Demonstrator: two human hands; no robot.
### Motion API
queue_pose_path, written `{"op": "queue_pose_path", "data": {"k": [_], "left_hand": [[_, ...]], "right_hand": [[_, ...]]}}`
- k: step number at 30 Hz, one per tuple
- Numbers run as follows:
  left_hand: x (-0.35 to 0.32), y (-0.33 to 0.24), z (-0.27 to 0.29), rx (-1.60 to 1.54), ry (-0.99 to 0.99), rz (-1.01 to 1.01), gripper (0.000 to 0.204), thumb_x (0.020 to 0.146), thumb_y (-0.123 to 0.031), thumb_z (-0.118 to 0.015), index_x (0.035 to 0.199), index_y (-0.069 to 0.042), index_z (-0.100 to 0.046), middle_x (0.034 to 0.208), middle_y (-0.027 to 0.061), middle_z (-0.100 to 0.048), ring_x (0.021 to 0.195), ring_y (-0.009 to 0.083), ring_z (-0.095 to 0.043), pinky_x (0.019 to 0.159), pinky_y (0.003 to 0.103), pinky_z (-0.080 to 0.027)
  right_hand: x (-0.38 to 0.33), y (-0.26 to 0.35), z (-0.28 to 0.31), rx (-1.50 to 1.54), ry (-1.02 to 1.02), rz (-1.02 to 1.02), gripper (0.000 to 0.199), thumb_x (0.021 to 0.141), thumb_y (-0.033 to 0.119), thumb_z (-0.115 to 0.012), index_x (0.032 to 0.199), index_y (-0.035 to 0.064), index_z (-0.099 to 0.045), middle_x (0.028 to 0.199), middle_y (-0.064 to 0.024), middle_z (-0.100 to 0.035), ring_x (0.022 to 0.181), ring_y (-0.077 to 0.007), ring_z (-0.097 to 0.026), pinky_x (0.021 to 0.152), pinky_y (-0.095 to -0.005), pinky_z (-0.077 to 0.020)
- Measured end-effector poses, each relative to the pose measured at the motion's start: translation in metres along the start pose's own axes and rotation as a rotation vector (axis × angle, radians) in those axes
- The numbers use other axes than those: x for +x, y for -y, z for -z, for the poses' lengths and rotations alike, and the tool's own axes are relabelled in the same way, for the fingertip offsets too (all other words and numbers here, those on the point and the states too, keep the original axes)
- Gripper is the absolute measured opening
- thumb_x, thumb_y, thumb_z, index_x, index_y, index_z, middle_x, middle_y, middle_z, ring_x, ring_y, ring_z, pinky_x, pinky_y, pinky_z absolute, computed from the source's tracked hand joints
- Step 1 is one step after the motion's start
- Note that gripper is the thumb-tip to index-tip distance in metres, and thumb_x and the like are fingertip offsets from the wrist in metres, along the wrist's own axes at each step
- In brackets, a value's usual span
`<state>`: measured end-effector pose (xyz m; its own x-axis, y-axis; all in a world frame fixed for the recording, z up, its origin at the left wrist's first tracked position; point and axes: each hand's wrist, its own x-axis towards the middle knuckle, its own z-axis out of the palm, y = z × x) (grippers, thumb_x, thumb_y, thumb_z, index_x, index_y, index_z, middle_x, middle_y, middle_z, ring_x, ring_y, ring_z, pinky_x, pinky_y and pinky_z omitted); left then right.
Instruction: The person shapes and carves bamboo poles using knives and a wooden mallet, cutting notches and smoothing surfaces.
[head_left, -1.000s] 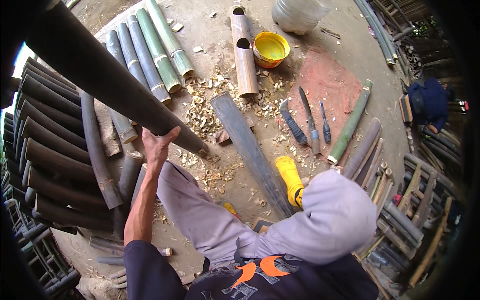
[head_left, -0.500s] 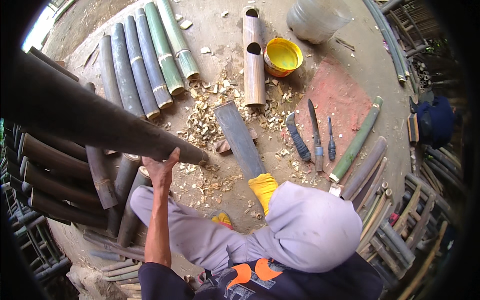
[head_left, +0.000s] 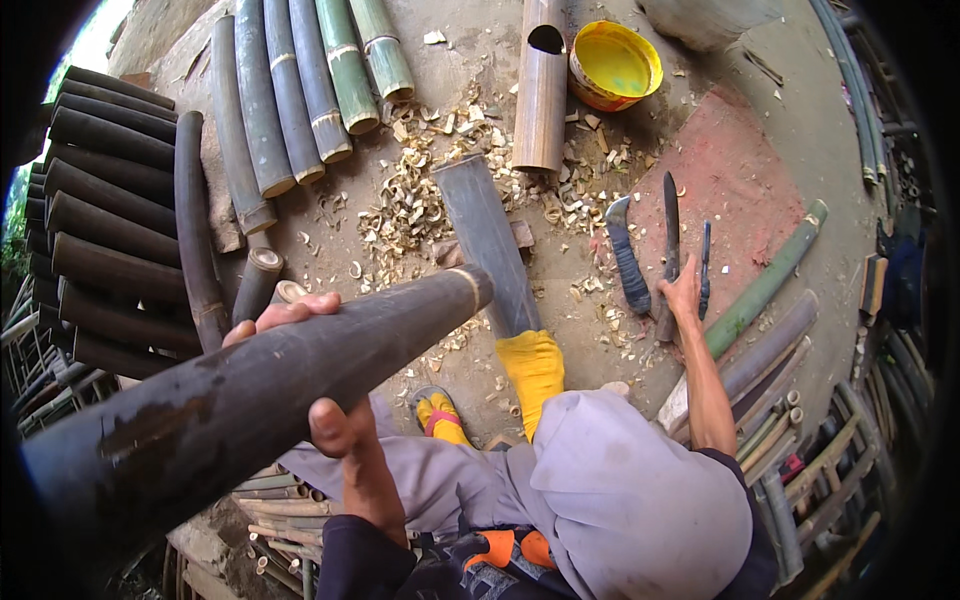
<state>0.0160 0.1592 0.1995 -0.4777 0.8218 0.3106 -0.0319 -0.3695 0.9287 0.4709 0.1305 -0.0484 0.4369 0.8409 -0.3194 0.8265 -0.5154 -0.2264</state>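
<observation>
My left hand (head_left: 345, 432) is wrapped round a thick dark bamboo pole (head_left: 250, 385), thumb on the near side and fingertips over the far side. The pole slants from the lower left to a light-ringed end near the middle. My right hand (head_left: 683, 292) reaches to the ground at the right, its fingers closed round the handle of a long straight knife (head_left: 671, 225). Left of that knife lies a curved blade with a dark wrapped handle (head_left: 628, 265); to its right is a slim tool (head_left: 705, 265), partly beside my fingers.
A flat dark bamboo piece (head_left: 485, 240) extends from my yellow-covered foot (head_left: 532, 375), over wood shavings (head_left: 400, 195). Beyond stand a yellow bucket (head_left: 615, 62) and a bamboo tube (head_left: 540, 110) with a cut opening. Several bamboo lengths (head_left: 120, 215) are stacked left; a green one (head_left: 770, 275) lies right.
The pole's ringed end has swung up and right, its other end down toward the lower left. My right hand has come into view and taken the knife's handle. The view has shifted.
</observation>
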Motion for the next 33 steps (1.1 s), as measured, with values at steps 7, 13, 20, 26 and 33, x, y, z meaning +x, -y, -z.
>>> {"op": "queue_pose_path", "data": {"k": [7, 13, 20, 26, 33], "left_hand": [[-0.034, 0.0, -0.021, -0.038, 0.056, -0.046, 0.086, 0.072, -0.049, -0.071, 0.134, -0.007, -0.03, 0.108, 0.0157, -0.051, 0.097, 0.0311, -0.055, 0.092, 0.05, -0.042], [-0.052, -0.01, -0.019, 0.096, 0.123, -0.071, 0.091, 0.07, -0.056, -0.077, 0.133, -0.009, -0.03, 0.107, 0.0142, -0.052, 0.099, 0.0311, -0.057, 0.09, 0.05, -0.046], [-0.05, -0.012, -0.026, 0.179, 0.303, -0.109, 0.088, 0.074, -0.058, -0.073, 0.133, -0.012, -0.026, 0.108, 0.0117, -0.048, 0.099, 0.0286, -0.055, 0.094, 0.053, -0.042], [-0.047, -0.011, -0.024, 0.141, 0.32, -0.099, 0.084, 0.076, -0.047, -0.074, 0.134, -0.011, -0.026, 0.111, 0.0134, -0.048, 0.102, 0.0305, -0.055, 0.092, 0.055, -0.042], [-0.044, -0.005, -0.021, 0.058, 0.312, -0.135, 0.087, 0.073, -0.031, -0.081, 0.135, -0.008, -0.025, 0.112, 0.0199, -0.052, 0.099, 0.0362, -0.058, 0.086, 0.058, -0.045]], "right_hand": [[-0.006, -0.016, 0.01, 0.028, 0.065, -0.15, 0.077, 0.056, 0.017, -0.081, 0.122, 0.002, -0.044, 0.098, -0.0236, -0.064, 0.092, -0.0392, -0.064, 0.083, -0.0442, -0.0496], [-0.048, 0.029, 0.053, 0.761, 0.298, -0.116, 0.058, 0.064, 0.006, -0.075, 0.115, 0.0007, -0.049, 0.081, -0.0093, -0.062, 0.063, -0.0191, -0.063, 0.056, -0.0308, -0.0528], [-0.105, 0.166, 0.057, 1.081, 0.635, 0.042, 0.038, 0.073, 0.0, -0.073, 0.105, 0.0006, -0.051, 0.076, -0.0055, -0.061, 0.057, -0.0123, -0.062, 0.049, -0.0257, -0.0533], [-0.103, 0.22, 0.017, 1.062, 0.593, 0.272, 0.044, 0.072, 0.003, -0.075, 0.112, 0.0022, -0.058, 0.097, -0.0082, -0.067, 0.089, -0.0145, -0.065, 0.077, -0.0286, -0.0535], [-0.097, 0.217, 0.01, 1.059, 0.615, 0.302, 0.042, 0.071, 0.004, -0.076, 0.11, 0.0029, -0.061, 0.102, -0.007, -0.068, 0.094, -0.0136, -0.064, 0.083, -0.029, -0.051]]}}
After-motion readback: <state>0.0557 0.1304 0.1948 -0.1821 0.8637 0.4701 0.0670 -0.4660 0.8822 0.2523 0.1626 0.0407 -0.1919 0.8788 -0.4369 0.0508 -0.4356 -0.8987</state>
